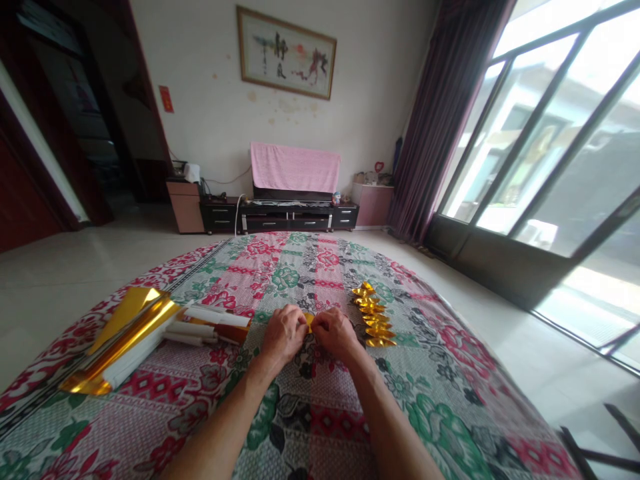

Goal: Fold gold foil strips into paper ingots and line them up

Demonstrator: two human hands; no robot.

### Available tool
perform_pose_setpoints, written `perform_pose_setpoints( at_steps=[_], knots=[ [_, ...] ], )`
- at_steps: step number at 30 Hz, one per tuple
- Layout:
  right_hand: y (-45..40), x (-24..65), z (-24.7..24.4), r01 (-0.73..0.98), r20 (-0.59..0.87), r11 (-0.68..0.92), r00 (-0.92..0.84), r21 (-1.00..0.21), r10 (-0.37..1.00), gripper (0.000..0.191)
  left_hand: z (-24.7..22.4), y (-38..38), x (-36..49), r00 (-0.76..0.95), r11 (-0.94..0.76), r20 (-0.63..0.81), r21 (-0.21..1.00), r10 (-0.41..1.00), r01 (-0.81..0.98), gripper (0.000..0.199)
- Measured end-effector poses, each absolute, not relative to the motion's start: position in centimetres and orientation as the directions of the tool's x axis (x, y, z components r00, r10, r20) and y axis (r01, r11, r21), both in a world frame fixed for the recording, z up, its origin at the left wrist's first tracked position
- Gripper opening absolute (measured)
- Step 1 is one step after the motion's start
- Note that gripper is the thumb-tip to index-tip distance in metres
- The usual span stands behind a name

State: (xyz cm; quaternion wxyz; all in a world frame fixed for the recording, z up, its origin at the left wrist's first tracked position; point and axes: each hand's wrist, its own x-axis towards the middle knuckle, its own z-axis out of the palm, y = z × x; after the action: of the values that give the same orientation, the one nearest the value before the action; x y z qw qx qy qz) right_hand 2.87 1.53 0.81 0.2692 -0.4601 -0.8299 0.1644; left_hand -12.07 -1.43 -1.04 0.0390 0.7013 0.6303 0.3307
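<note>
Both hands meet over the middle of the patterned cloth, fingers pinched close together. Between them shows a small piece of gold foil paper, mostly hidden by the fingers. My left hand grips its left side, and my right hand grips its right side. To the right of my right hand lies a row of several folded gold paper pieces with pointed ends. Left of my left hand lie rolled white-backed sheets and a larger stack of curled gold foil sheets.
A flowered cloth in red, green and grey covers the rounded table. Beyond it stands a low black cabinet, with a pink cloth draped above. Dark curtains and windows are on the right. A dark-legged piece of furniture shows at lower right.
</note>
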Motion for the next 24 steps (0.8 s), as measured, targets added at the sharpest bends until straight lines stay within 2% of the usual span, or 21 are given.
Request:
perform_pose_setpoints(
  at_steps=[8,24],
  knots=[
    [1.01,2.29,0.90,0.726,0.288,0.476,-0.379,-0.497,0.879,0.016,-0.84,-1.50,-12.24,0.019,-0.221,0.400,0.466,0.916,0.857,0.003],
    [1.52,2.72,0.59,0.657,0.293,0.512,-0.422,-0.554,0.858,0.012,-0.26,-1.76,-13.05,0.135,-0.304,0.367,0.454,0.920,0.837,0.014]
  ],
)
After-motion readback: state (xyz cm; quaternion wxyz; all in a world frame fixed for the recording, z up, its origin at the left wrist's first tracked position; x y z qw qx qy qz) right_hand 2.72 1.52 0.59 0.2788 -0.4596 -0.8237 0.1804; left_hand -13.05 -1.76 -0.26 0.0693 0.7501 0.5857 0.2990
